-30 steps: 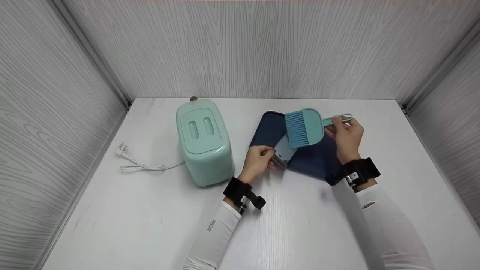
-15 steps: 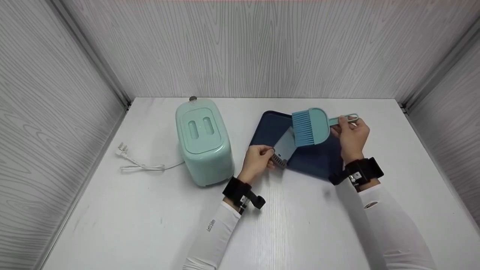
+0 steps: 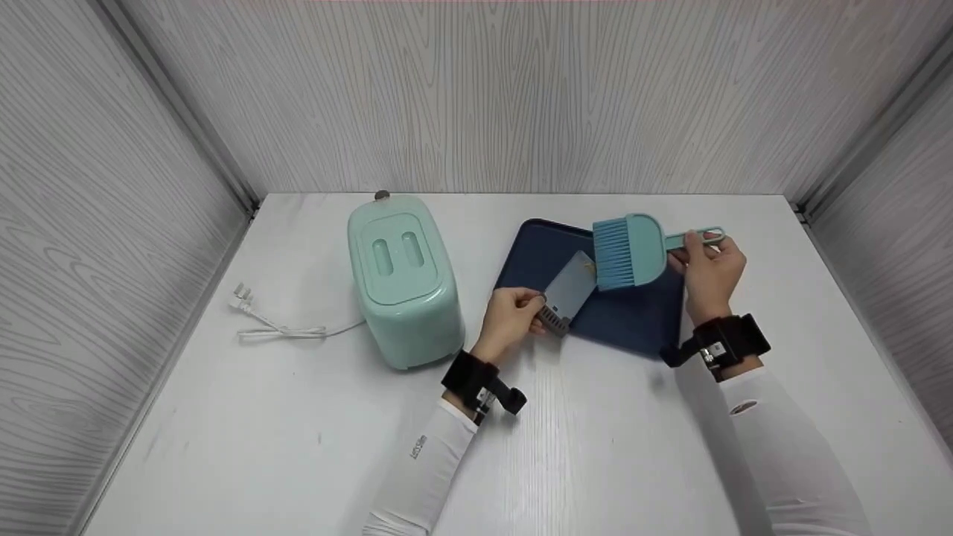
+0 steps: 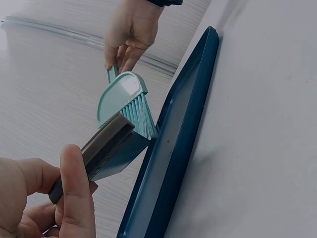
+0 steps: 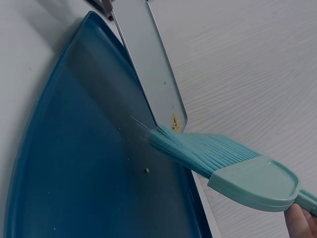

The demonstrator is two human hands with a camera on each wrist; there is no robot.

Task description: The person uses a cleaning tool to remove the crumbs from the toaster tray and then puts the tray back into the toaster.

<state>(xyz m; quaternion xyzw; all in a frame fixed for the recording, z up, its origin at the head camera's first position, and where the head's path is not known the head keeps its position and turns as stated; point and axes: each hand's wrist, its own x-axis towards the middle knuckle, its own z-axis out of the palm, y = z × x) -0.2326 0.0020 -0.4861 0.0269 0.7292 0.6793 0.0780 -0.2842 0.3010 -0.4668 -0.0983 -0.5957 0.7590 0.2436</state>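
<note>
My left hand (image 3: 510, 320) pinches the dark grey slotted end of a metal crumb tray (image 3: 572, 286). The crumb tray is tilted over a navy tray (image 3: 625, 320) lying on the table. By its handle, my right hand (image 3: 711, 275) holds a mint-green brush (image 3: 648, 249) with blue bristles. In the right wrist view the bristles (image 5: 193, 148) reach the crumb tray's far end, beside a small pile of yellowish crumbs (image 5: 175, 123). A few specks and one larger crumb (image 5: 147, 170) lie in the navy tray.
A mint-green toaster (image 3: 406, 283) with a lid on top stands left of the left hand. Its white cord (image 3: 287, 331) lies bundled on the table, ending in a plug (image 3: 242, 298). Pale wood-grain panels enclose the back and sides.
The brush has moved right with my right hand, along the crumb tray toward its far end, uncovering more of that tray's surface and some crumbs. My left hand has stayed nearly still.
</note>
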